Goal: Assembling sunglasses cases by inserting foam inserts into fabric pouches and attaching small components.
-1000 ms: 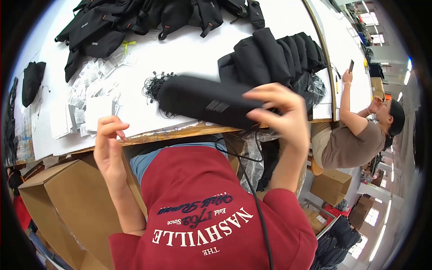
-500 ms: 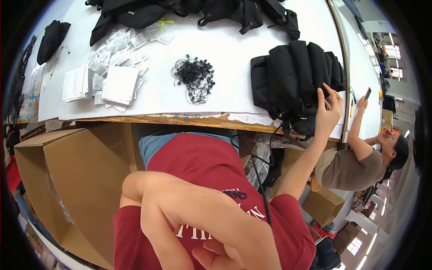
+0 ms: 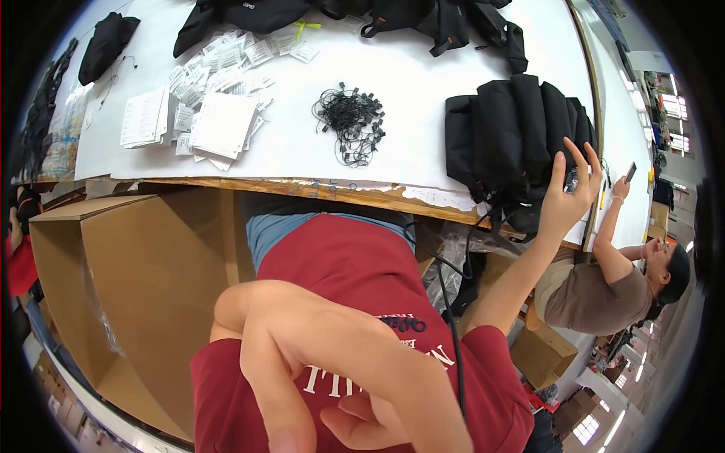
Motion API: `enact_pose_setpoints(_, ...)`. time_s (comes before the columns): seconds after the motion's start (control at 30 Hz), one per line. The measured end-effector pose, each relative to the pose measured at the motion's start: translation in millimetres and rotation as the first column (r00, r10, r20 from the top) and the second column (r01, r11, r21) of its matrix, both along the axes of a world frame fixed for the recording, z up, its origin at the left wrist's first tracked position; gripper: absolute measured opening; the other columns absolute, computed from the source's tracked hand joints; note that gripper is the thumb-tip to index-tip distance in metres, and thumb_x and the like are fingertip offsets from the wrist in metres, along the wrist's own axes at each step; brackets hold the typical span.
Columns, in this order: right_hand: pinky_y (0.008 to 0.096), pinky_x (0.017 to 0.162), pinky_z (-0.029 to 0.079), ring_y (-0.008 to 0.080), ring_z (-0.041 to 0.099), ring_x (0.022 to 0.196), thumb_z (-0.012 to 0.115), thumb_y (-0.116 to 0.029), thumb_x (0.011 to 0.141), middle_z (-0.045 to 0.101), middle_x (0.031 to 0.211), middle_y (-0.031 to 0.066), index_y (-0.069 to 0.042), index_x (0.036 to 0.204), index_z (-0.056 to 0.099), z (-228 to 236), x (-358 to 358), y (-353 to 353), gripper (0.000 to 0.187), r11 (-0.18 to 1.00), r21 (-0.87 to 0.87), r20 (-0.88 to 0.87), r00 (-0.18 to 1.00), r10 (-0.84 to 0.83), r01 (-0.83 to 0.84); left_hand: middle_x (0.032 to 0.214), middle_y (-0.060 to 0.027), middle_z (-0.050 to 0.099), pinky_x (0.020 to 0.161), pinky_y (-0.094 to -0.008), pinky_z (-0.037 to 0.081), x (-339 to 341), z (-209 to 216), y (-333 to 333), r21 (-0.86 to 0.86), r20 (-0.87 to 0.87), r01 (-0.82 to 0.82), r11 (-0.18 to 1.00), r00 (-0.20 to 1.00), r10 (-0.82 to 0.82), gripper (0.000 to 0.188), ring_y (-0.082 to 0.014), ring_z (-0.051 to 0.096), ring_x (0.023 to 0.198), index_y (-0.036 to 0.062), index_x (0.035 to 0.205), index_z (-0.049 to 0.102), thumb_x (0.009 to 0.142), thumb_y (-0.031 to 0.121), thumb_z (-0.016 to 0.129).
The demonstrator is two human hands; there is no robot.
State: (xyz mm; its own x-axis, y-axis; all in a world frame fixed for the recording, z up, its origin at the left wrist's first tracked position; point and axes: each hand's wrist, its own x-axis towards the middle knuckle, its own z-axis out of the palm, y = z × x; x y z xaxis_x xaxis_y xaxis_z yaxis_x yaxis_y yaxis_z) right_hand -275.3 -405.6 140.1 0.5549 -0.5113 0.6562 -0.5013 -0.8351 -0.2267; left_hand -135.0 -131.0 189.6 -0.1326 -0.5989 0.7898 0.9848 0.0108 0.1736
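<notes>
Close in front of the view, my left hand [image 3: 332,355] looms large with bent fingers. Its fingertips run off the lower edge, so whatever they grip is hidden. At the right of the table, my right hand [image 3: 572,189] is raised with its fingers apart and holds nothing I can see. Just beyond it stands a row of black fabric bags [image 3: 498,128], packed side by side. It overlaps the near right bags in the picture; whether it touches them I cannot tell. Dark straps hang from the bags over the table's edge.
On the white table [image 3: 294,151] lie a tangle of black tag strings [image 3: 351,121], stacks of white cards [image 3: 223,124] and loose tags [image 3: 226,64]. More black bags [image 3: 257,15] lie farther back. A large cardboard box [image 3: 143,279] stands lower left. Another person [image 3: 604,294] sits at right, holding a phone.
The whole view has shifted, with the table's things now farther right and slightly higher. My right hand's fingers are spread wider, away from the bags. My left hand stays bent close to the view.
</notes>
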Motion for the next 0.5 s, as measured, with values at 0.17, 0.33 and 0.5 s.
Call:
enact_pose_setpoints(0.17, 0.0357, 0.095, 0.041, 0.0237, 0.055, 0.109, 0.062, -0.011, 0.088, 0.06, 0.117, 0.0081, -0.009, 0.097, 0.072, 6.6, 15.1, 42.0, 0.014, 0.966, 0.201, 0.132, 0.981, 0.14, -0.165, 0.062, 0.0015, 0.049, 0.043, -0.0242, 0.029, 1.9, -5.6, 1.4, -0.052, 0.09, -0.112, 0.992, 0.989, 0.117, 0.068, -0.0082, 0.044, 0.05, -0.0122, 0.122, 0.055, 0.083, 0.04, 0.072)
enact_pose_setpoints(0.33, 0.0339, 0.095, 0.04, 0.0236, 0.057, 0.108, 0.06, -0.006, 0.088, 0.062, 0.115, 0.0087, -0.007, 0.096, 0.071, -10.3, 26.2, 69.6, 0.014, 0.883, 0.327, 0.086, 0.941, 0.326, -0.336, 0.077, -0.0082, 0.063, 0.052, -0.0251, 0.04, 3.6, -35.0, 28.4, 0.386, 0.6, -0.922, 0.018, 0.266, 0.755, 0.025, -0.0135, 0.051, 0.057, -0.0038, 0.091, 0.063, 0.087, 0.02, 0.068)
enact_pose_setpoints(0.5, 0.0318, 0.086, 0.046, 0.0246, 0.063, 0.098, 0.056, 0.001, 0.087, 0.066, 0.106, 0.0117, -0.005, 0.095, 0.069, -28.4, 38.6, 94.7, 0.017, 0.715, 0.535, 0.168, 0.886, 0.431, -0.449, 0.081, -0.0075, 0.056, 0.069, -0.0343, 0.046, 69.5, -161.1, 16.6, -0.593, 0.789, -0.761, -0.263, -0.483, -0.379, 0.021, -0.0226, 0.055, 0.076, 0.0058, 0.092, 0.06, 0.081, 0.019, 0.071)
